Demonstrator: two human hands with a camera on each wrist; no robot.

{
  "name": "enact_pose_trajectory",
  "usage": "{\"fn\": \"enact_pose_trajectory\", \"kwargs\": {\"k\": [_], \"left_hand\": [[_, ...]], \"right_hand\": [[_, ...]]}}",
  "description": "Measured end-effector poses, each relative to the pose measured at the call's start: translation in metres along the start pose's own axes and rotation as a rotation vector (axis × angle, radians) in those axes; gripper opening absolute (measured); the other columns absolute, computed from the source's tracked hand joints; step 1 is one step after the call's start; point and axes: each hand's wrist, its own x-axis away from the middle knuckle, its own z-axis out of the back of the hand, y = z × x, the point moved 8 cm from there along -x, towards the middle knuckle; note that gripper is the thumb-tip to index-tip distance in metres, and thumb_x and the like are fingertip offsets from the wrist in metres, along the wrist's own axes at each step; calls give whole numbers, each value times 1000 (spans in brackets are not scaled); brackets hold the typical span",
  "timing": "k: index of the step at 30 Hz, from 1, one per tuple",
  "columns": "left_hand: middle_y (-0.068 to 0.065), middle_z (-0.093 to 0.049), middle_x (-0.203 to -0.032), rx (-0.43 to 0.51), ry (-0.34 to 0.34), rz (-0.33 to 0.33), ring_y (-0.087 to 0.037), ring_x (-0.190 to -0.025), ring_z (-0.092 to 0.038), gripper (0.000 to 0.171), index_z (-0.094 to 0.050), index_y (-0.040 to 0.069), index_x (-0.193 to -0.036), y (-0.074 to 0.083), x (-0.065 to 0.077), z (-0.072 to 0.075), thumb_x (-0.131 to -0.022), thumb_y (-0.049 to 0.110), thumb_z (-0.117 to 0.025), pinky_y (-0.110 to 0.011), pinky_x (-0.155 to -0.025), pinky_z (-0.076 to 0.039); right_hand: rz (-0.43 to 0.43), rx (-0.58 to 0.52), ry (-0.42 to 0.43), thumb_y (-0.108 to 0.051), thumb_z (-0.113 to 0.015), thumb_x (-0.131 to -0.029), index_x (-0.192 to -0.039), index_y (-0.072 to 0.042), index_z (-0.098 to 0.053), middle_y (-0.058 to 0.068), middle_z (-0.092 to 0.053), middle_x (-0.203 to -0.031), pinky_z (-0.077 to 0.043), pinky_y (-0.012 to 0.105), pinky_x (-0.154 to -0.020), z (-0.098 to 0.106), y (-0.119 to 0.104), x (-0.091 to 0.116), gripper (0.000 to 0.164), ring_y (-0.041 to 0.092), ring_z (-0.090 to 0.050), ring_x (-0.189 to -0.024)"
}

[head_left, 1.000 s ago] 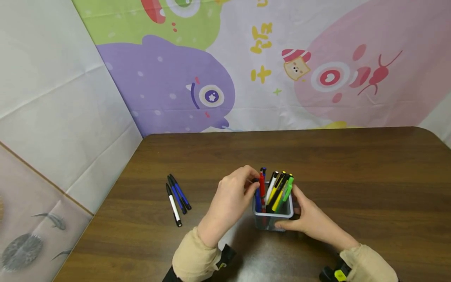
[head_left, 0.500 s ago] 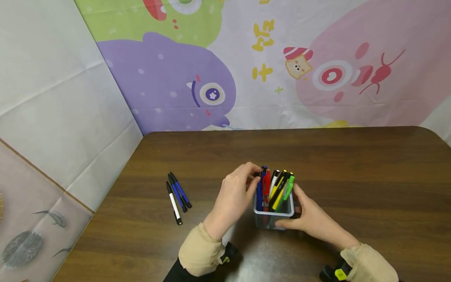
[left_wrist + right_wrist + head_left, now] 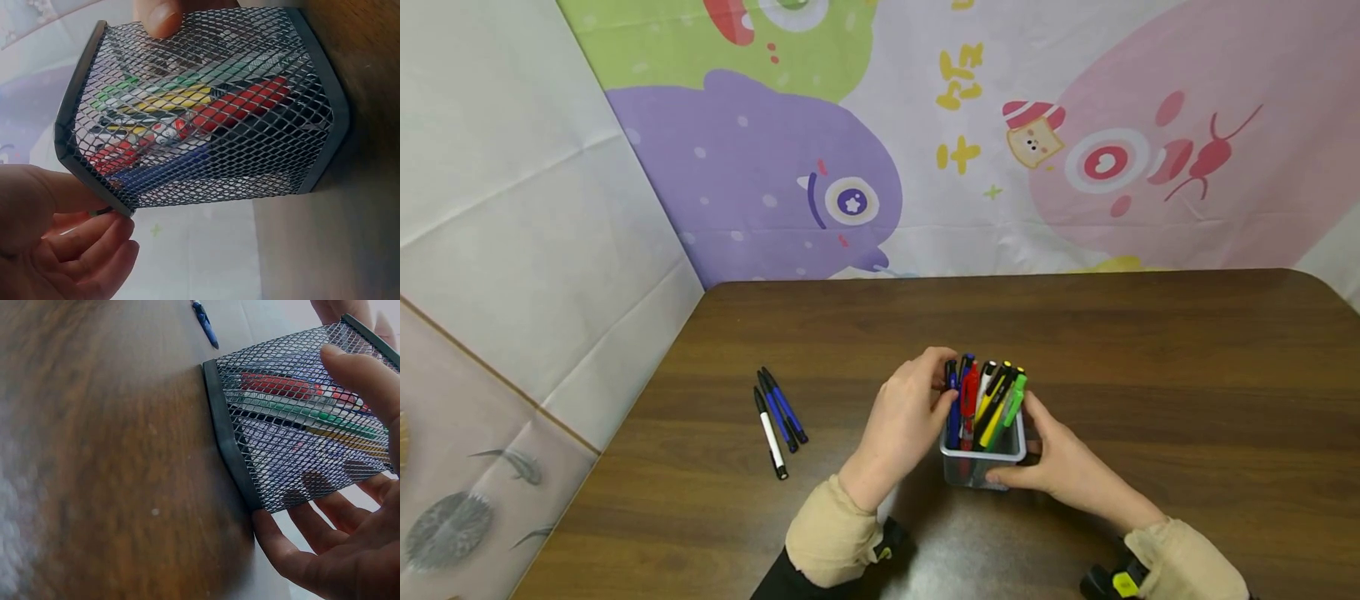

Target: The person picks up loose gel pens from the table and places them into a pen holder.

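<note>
A square mesh pen holder (image 3: 977, 471) with a dark rim stands on the table, seen through its side in both wrist views. My right hand (image 3: 1060, 467) grips it from the right, thumb on the near side and fingers round the far side. At its left rim is my left hand (image 3: 902, 417), thumb and forefinger spread apart beside the top of a blue pen (image 3: 954, 417). Also in the holder are a red pen (image 3: 969, 392), a green pen (image 3: 1013, 400), and several yellow, black and white ones. The holder's mesh partly veils their lower ends.
To the left on the brown wooden table (image 3: 1112, 350) lie two blue pens (image 3: 784, 408) and a white pen (image 3: 771, 442) with black ends, close together. A cartoon-printed cloth (image 3: 955, 208) hangs behind the table's back edge. White sheeting (image 3: 535, 167) covers the left side.
My left hand has lowered the blue pen into the holder, and its thumb and forefinger have parted. The red pen has shifted slightly right. My right hand keeps its place.
</note>
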Motion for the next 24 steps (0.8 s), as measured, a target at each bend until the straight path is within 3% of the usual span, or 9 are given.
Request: {"fn": "enact_pose_trajectory", "kwargs": {"k": [9, 14, 18, 24], "left_hand": [[-2, -61, -86, 15, -34, -6, -13, -78, -57, 39, -53, 7, -115, -1, 1, 1, -80, 12, -68, -26, -66, -49], [-2, -59, -86, -20, -13, -40, -12, -73, -56, 32, -55, 7, -112, 3, 1, 9, -82, 15, -65, -24, -62, -48], [0, -59, -83, -88, -6, -39, -10, -70, -55, 23, -59, 10, -104, 2, 1, 28, -83, 18, -65, -28, -61, -48], [-1, -60, -80, -293, -137, 44, -16, -68, -56, 21, -61, 10, -93, -25, 7, 52, -78, 21, -70, -34, -61, -47]], "right_hand": [[-8, 18, 11, -23, -77, -70, -145, -11, -10, 23, -38, -129, -51, 29, -71, 0, 1, -1, 102, 27, -56, -99], [-41, 24, 17, -25, -77, -69, -144, -13, -12, 22, -38, -129, -51, 29, -71, 0, 3, -1, 101, 28, -56, -100], [-35, 32, 17, -25, -77, -69, -145, -10, -11, 23, -38, -129, -51, 30, -72, 0, 3, 0, 102, 29, -56, -100], [-59, 30, 15, -27, -78, -69, -146, -10, -8, 23, -35, -134, -51, 30, -74, 0, 5, 0, 105, 30, -54, -104]]}}
